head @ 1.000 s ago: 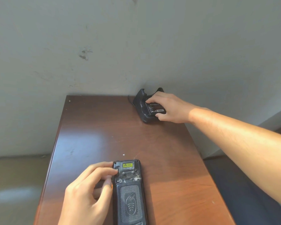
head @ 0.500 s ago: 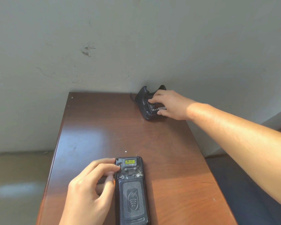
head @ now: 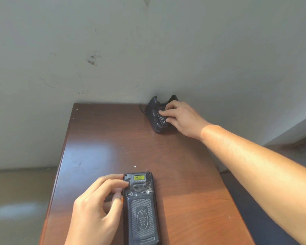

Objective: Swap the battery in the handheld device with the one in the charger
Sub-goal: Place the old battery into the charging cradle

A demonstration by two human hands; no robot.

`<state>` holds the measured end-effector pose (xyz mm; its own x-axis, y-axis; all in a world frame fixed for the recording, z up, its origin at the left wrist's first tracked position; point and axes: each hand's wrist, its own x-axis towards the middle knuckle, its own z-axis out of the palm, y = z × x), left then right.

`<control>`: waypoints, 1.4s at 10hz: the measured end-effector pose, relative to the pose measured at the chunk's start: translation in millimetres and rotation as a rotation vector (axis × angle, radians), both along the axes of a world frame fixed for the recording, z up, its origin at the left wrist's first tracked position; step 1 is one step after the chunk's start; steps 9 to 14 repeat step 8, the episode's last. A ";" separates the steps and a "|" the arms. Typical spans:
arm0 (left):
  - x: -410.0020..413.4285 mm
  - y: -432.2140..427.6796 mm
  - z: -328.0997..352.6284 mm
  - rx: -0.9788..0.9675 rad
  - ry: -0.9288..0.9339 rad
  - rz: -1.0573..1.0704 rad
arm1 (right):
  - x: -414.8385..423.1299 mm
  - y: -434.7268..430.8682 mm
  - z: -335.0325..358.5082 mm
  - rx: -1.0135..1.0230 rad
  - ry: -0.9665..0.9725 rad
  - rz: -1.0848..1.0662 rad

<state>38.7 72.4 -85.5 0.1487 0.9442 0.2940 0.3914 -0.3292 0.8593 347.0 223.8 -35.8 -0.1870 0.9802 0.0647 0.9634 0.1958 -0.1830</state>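
Item 1: brown wooden table with a glossy top (head: 99, 156), set against a pale plastered wall (head: 113, 41). I see grey floor (head: 16, 200) to its left.

Item 2: black ribbed-back handheld device (head: 141, 209), lying face down at the near edge of the table, long axis pointing away from me. A small yellow-green label (head: 139, 177) sits near its far end. Its textured back cover is in place.

Item 3: my left hand (head: 95, 213), resting on the table just beside the device's left side. Fingers (head: 111, 183) curled, tips touching the device's upper left corner, thumb against its left edge. It steadies the device and does not enclose it.

Item 4: black plastic charger cradle (head: 155, 114), at the far right corner of the table, near the wall.

Item 5: black flat battery with white printed text (head: 162, 118), seated in the cradle, partly hidden by my hand.

Item 6: my right hand (head: 185, 119), arm stretched across the table's right side. Fingers drawn together over the battery, fingertips on its top face, thumb at its near edge. I cannot tell whether it is pinched firmly.
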 end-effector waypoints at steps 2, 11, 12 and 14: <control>0.0 2.0 -3.7 0.023 0.018 -0.007 | -5.1 -3.5 -5.9 -0.016 0.065 -0.092; -10.3 0.9 -2.4 0.072 0.109 -0.123 | -40.3 -103.7 124.4 0.475 0.489 -0.068; -10.3 0.9 -2.4 0.072 0.109 -0.123 | -40.3 -103.7 124.4 0.475 0.489 -0.068; -10.3 0.9 -2.4 0.072 0.109 -0.123 | -40.3 -103.7 124.4 0.475 0.489 -0.068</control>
